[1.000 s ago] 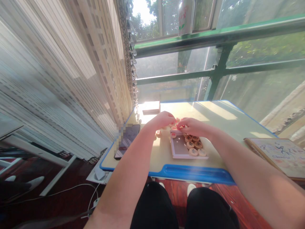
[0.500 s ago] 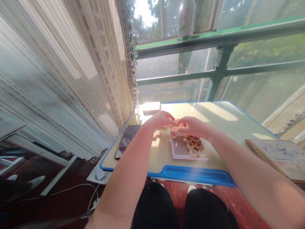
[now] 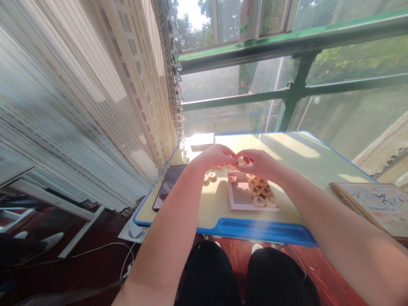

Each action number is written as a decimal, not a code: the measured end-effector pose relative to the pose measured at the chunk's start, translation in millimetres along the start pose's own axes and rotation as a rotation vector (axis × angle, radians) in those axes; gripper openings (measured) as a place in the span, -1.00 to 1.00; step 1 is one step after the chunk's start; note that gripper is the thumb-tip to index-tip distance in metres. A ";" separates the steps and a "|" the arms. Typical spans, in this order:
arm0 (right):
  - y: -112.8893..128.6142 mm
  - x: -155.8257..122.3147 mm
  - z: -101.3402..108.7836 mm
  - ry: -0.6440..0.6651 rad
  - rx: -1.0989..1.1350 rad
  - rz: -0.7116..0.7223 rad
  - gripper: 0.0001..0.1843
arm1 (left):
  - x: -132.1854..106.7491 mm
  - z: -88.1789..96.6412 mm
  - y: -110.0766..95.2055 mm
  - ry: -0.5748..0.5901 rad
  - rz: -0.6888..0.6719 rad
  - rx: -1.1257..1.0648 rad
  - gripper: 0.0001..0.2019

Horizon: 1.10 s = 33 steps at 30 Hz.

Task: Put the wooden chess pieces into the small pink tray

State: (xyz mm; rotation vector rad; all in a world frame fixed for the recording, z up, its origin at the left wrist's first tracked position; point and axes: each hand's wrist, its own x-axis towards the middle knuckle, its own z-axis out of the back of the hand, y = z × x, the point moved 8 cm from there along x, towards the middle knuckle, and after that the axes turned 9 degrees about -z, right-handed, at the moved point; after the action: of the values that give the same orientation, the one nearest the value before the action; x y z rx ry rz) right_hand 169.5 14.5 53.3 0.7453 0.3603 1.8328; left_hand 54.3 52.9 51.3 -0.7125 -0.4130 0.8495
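A shallow white tray (image 3: 242, 206) lies on the pale desk (image 3: 296, 165) with a blue rim. Several round wooden game discs (image 3: 261, 191) with dark or red characters sit along the tray's right side. Two more discs (image 3: 209, 176) lie loose on the desk left of the tray. My left hand (image 3: 215, 155) and my right hand (image 3: 259, 162) meet just beyond the tray's far edge, fingers curled together over a small cluster of discs. Which discs the fingers hold is hidden.
A dark phone (image 3: 167, 187) lies at the desk's left edge. A small box (image 3: 201, 141) sits at the far left corner in sunlight. A folded board (image 3: 372, 204) rests at the right. Windows with green frames (image 3: 293, 93) stand behind, a curtain (image 3: 95, 106) at left.
Both hands lifted slightly away from the tray's far edge and drew their fingertips closer together. The view tilted a little. The discs in the tray stayed put.
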 end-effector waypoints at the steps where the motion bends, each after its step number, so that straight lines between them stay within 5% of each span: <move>1: -0.7 -0.1 0.3 0.001 0.011 -0.010 -0.78 | -0.3 -0.5 -1.0 0.002 -0.005 -0.009 -0.73; 20: -8.1 -0.8 4.7 0.005 -0.007 -0.067 -0.76 | -2.0 3.7 -1.1 -0.030 0.016 0.029 -0.78; 27: -0.5 -6.3 -8.4 0.106 -0.080 -0.034 -0.70 | -3.2 0.7 -0.7 0.033 0.007 0.044 -0.78; 33: 12.7 -12.1 -19.2 0.147 -0.192 0.106 -0.78 | -6.5 -10.2 0.1 0.213 0.012 0.186 -0.81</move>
State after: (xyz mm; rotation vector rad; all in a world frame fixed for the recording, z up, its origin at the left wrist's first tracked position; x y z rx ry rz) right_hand 150.7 0.5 42.0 0.5077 0.2380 1.9961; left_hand 56.3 43.7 43.7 -0.6249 -0.1371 0.8022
